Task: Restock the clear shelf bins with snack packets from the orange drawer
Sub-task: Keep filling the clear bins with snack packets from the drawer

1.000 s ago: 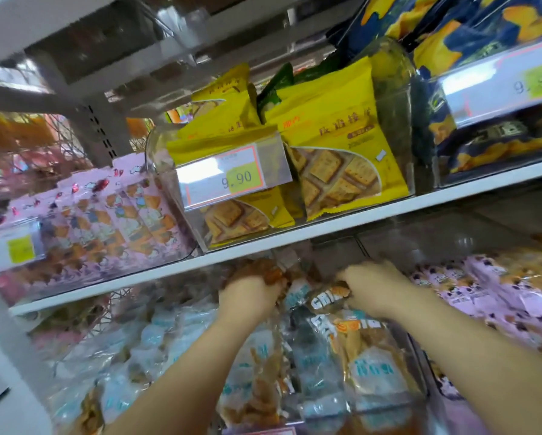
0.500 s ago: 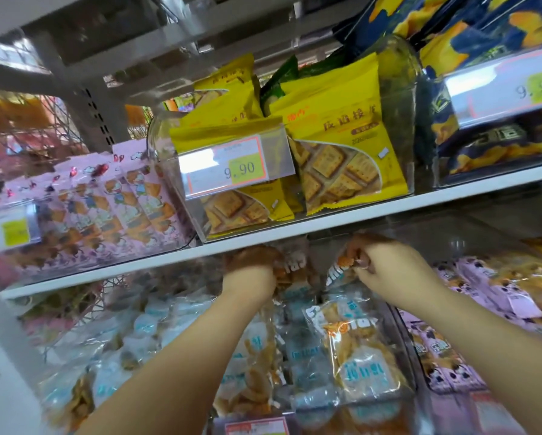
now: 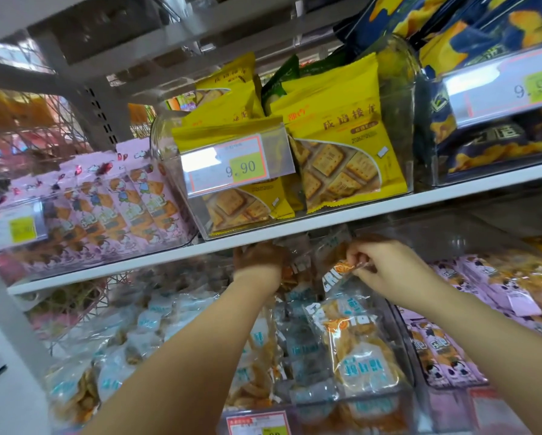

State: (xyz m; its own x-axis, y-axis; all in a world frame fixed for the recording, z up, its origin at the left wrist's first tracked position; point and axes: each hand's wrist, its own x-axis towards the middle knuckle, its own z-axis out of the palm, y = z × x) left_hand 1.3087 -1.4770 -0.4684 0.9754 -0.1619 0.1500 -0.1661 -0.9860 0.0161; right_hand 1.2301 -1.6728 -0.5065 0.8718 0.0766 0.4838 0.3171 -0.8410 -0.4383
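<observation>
Both my hands reach into the back of a clear shelf bin (image 3: pixel 403 356) on the lower shelf, just under the white shelf board. My right hand (image 3: pixel 386 265) pinches the top edge of a clear snack packet (image 3: pixel 337 274) with orange and white lettering. My left hand (image 3: pixel 258 259) is deep in shadow, its fingers curled among packets at the back; what it holds is hidden. Several similar clear and pale-blue snack packets (image 3: pixel 360 356) stand in the bin in front. The orange drawer is not in view.
The white shelf board (image 3: pixel 169 257) runs right above my hands. Above it a clear bin holds yellow cracker bags (image 3: pixel 335 133) with a 9.90 price tag (image 3: pixel 238 164). Pink packets (image 3: pixel 106 202) fill the bin at left, purple packets (image 3: pixel 451 350) at lower right, dark-blue bags (image 3: pixel 495 127) at upper right.
Both hands have moved up and deeper under the shelf board. My right hand has lifted the lettered packet's top edge toward the back of the bin.
</observation>
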